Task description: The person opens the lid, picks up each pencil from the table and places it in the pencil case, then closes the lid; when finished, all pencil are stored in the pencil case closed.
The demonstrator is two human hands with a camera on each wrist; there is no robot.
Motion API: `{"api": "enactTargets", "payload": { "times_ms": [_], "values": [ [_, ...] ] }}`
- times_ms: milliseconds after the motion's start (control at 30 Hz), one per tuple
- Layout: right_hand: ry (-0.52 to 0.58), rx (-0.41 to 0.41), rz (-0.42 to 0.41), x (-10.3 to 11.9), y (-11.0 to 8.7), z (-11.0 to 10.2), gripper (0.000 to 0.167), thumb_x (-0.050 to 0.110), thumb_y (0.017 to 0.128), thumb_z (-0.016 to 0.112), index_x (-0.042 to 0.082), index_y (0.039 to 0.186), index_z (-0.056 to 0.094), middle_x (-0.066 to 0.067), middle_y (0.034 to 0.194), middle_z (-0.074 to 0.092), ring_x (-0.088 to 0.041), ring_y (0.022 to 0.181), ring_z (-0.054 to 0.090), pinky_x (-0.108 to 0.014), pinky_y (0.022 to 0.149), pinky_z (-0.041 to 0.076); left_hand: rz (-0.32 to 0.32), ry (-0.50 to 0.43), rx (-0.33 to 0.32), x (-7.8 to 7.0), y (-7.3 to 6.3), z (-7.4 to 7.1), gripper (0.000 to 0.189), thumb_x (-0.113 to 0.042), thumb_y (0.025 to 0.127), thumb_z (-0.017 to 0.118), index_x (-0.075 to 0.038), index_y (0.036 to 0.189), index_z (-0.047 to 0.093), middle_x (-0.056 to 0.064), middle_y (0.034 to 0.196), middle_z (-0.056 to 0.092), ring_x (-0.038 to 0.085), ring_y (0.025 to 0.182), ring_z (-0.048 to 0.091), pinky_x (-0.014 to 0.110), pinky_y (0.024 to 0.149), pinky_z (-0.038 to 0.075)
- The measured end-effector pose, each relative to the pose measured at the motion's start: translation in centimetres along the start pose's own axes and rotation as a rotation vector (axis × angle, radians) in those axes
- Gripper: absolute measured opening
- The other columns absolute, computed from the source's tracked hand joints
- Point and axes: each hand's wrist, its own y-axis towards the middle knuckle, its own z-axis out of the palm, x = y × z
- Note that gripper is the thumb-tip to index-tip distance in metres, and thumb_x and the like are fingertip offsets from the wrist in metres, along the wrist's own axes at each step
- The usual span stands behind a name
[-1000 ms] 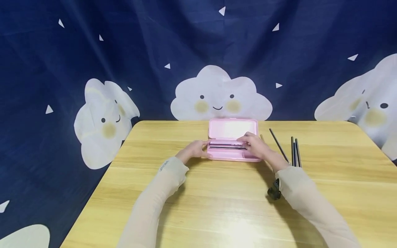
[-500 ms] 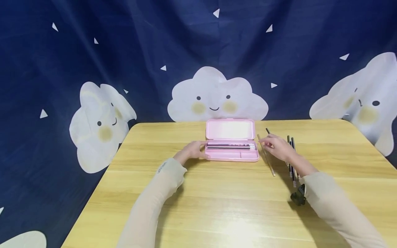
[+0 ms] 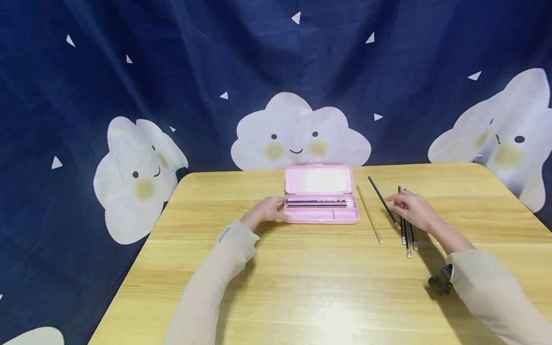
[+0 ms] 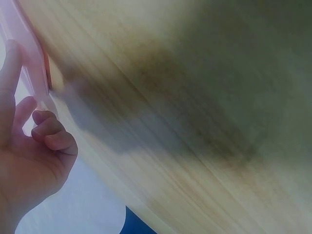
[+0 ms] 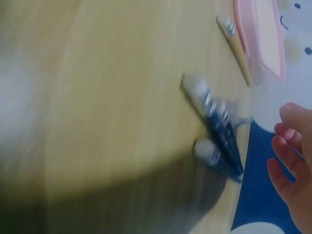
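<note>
A pink pencil case [image 3: 310,216] lies open on the table, lid leaning back, with several striped pencils [image 3: 319,205] in its rear compartment. My left hand [image 3: 265,210] holds the case's left end between thumb and fingers; in the left wrist view the case wall [image 4: 34,61] lies against a digit while other fingers are curled. My right hand [image 3: 413,209] hovers over a bunch of dark pencils [image 3: 408,248], fingers loosely bent. The right wrist view has that hand [image 5: 295,156] with nothing in it, apart from the blurred pencils [image 5: 222,129].
Between case and bunch lie a natural-wood pencil [image 3: 369,214] and a slanting dark pencil [image 3: 379,194]. The wooden table [image 3: 302,282] ends at a dark blue curtain [image 3: 207,57] printed with clouds. A black device [image 3: 441,281] sits at the right wrist.
My right hand has left the pencil case and moved right, past the natural-wood pencil, to the dark bunch. The left hand stays at the case's left end.
</note>
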Motion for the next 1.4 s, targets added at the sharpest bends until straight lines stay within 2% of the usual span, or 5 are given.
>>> {"api": "enactTargets", "payload": {
  "times_ms": [267, 567, 933, 1167, 1400],
  "values": [
    [-0.016, 0.012, 0.035, -1.0, -1.6, -0.9, 0.021, 0.0, 0.079, 0.065, -0.006, 0.1, 0.065, 0.004, 0.071, 0.051, -0.001, 0.064, 0.044, -0.025, 0.055, 0.041, 0.011, 0.007, -0.01, -0.1, -0.2, -0.2, 0.081, -0.037, 0.074, 0.074, -0.014, 0.141, 0.035, 0.015, 0.141, 0.039, 0.027, 0.128, 0.038, 0.037, 0.107, 0.03],
    [-0.01, 0.098, 0.081, -2.2, -3.2, -1.7, 0.023, 0.004, 0.082, 0.063, -0.008, 0.102, 0.063, 0.003, 0.072, 0.056, -0.005, 0.065, 0.048, -0.028, 0.058, 0.044, 0.009, -0.002, -0.007, -0.2, -0.4, 0.0, 0.08, -0.036, 0.074, 0.074, -0.014, 0.141, 0.035, 0.016, 0.14, 0.04, 0.026, 0.125, 0.041, 0.036, 0.106, 0.03],
    [0.066, 0.26, 0.17, -2.8, -3.7, -1.7, 0.056, 0.018, 0.084, 0.064, -0.023, 0.116, 0.044, -0.002, 0.069, 0.052, -0.009, 0.064, 0.044, -0.028, 0.058, 0.041, 0.009, 0.016, -0.011, -0.2, -0.3, -0.1, 0.08, -0.037, 0.074, 0.074, -0.014, 0.141, 0.035, 0.015, 0.14, 0.039, 0.027, 0.127, 0.038, 0.037, 0.106, 0.03],
    [0.139, 0.318, 0.205, -3.2, -3.9, -1.8, 0.054, 0.013, 0.083, 0.064, -0.022, 0.117, 0.043, -0.005, 0.075, 0.053, -0.011, 0.067, 0.044, -0.026, 0.058, 0.04, 0.014, 0.016, -0.008, 0.0, -0.2, 0.0, 0.08, -0.036, 0.075, 0.073, -0.014, 0.141, 0.035, 0.016, 0.139, 0.04, 0.026, 0.126, 0.04, 0.036, 0.106, 0.031],
    [0.122, 0.322, 0.219, -3.2, -3.7, -2.0, 0.049, 0.006, 0.081, 0.063, -0.022, 0.115, 0.043, -0.008, 0.076, 0.056, -0.015, 0.069, 0.049, -0.031, 0.06, 0.042, 0.019, 0.01, -0.011, 0.0, -0.2, -0.1, 0.079, -0.036, 0.075, 0.074, -0.014, 0.141, 0.035, 0.016, 0.139, 0.041, 0.026, 0.127, 0.04, 0.036, 0.106, 0.031]
  ]
}}
